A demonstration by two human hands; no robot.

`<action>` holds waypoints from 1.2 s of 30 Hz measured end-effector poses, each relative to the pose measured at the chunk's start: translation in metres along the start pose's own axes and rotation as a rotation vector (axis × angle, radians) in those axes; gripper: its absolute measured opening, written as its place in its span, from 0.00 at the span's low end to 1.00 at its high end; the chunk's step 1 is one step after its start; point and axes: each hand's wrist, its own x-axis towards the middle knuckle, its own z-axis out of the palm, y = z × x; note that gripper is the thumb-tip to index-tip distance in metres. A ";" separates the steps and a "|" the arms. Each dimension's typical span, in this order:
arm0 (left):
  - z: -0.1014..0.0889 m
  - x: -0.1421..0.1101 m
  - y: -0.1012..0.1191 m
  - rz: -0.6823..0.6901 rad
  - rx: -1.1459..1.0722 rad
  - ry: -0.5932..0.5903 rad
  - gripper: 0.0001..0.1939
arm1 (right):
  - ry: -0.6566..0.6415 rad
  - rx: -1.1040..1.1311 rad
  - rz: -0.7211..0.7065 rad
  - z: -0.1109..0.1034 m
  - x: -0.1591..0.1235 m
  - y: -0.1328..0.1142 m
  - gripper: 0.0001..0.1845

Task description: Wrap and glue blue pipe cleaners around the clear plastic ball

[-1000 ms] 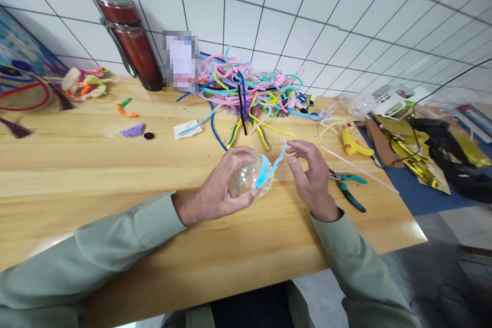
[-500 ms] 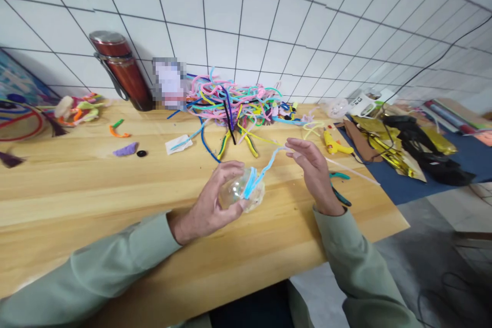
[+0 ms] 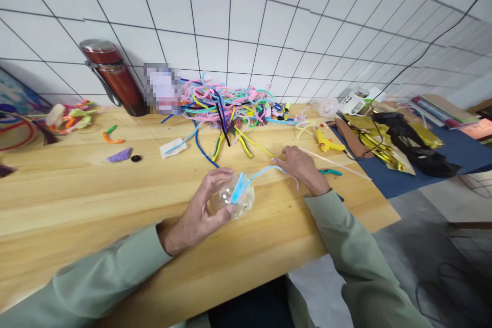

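My left hand is closed round a clear plastic ball held just above the wooden table. A light blue pipe cleaner is wrapped round the ball and trails off to the right, its free end arching toward my right hand. My right hand lies low on the table with fingers stretched leftward, holding nothing, beside the pipe cleaner's end. Teal-handled pliers lie just right of that hand, partly hidden by it.
A big tangle of coloured pipe cleaners lies at the back by the tiled wall, with a red flask to its left. A yellow glue gun, gold foil and black items sit to the right.
My right hand let go of the pipe cleaner's end and dropped to the table. My left hand kept the ball. The view rose a little and turned.
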 end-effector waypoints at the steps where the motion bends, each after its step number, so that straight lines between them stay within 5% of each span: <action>1: 0.000 0.000 0.000 0.004 0.010 -0.001 0.27 | -0.019 -0.047 0.027 -0.001 -0.002 0.001 0.25; 3: -0.001 0.000 0.000 0.015 0.032 -0.009 0.27 | -0.052 -0.122 0.051 -0.001 -0.005 0.005 0.24; 7: -0.002 0.001 0.000 0.033 0.061 -0.018 0.27 | -0.027 -0.118 -0.008 -0.002 -0.001 0.010 0.06; 15: -0.001 0.001 0.000 0.071 0.019 -0.067 0.26 | 0.269 -0.028 -0.042 -0.014 0.060 0.001 0.15; 19: 0.000 0.000 0.000 0.053 -0.001 -0.062 0.25 | 0.288 0.003 -0.110 -0.021 0.082 -0.006 0.14; 22: 0.002 0.001 0.000 0.045 0.018 0.007 0.25 | 0.372 0.060 -0.181 -0.028 0.064 -0.011 0.21; 25: 0.005 0.003 0.000 0.046 0.054 0.095 0.25 | 0.487 0.339 -0.224 -0.036 0.011 -0.020 0.12; 30: 0.006 0.005 -0.001 0.049 0.138 0.133 0.25 | -0.255 0.811 -0.254 -0.023 -0.080 -0.061 0.17; 32: 0.006 0.005 -0.001 0.052 0.161 0.133 0.25 | -0.322 0.996 -0.200 -0.008 -0.093 -0.081 0.18; 36: 0.006 0.005 -0.004 0.086 0.168 0.113 0.27 | -0.218 1.226 -0.086 0.014 -0.086 -0.104 0.19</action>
